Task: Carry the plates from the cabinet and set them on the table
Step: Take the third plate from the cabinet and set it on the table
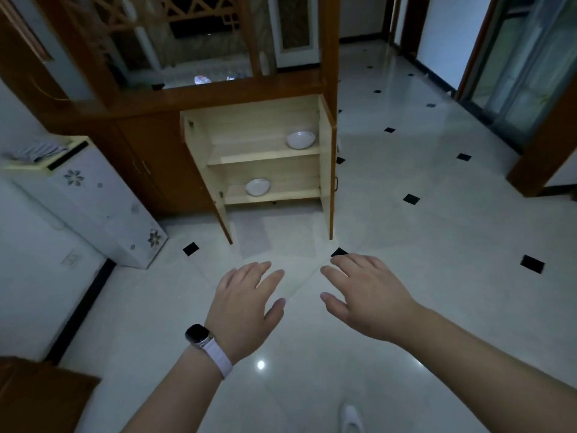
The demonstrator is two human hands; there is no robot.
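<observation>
A low wooden cabinet point(265, 120) stands ahead with both doors swung open. A white plate point(300, 140) lies on its upper shelf at the right. A second white plate point(257, 186) lies on the lower shelf towards the left. My left hand point(245, 304), with a watch on its wrist, reaches forward over the floor, palm down, fingers apart, holding nothing. My right hand point(367, 295) is stretched out beside it, also empty with spread fingers. Both hands are well short of the cabinet.
A white appliance point(93, 207) with flower prints stands left of the cabinet. The open left door point(215, 195) and right door point(327, 170) jut out onto the pale tiled floor point(421, 245). A brown furniture corner point(37, 395) sits at bottom left. Glass doors point(524, 73) are at right.
</observation>
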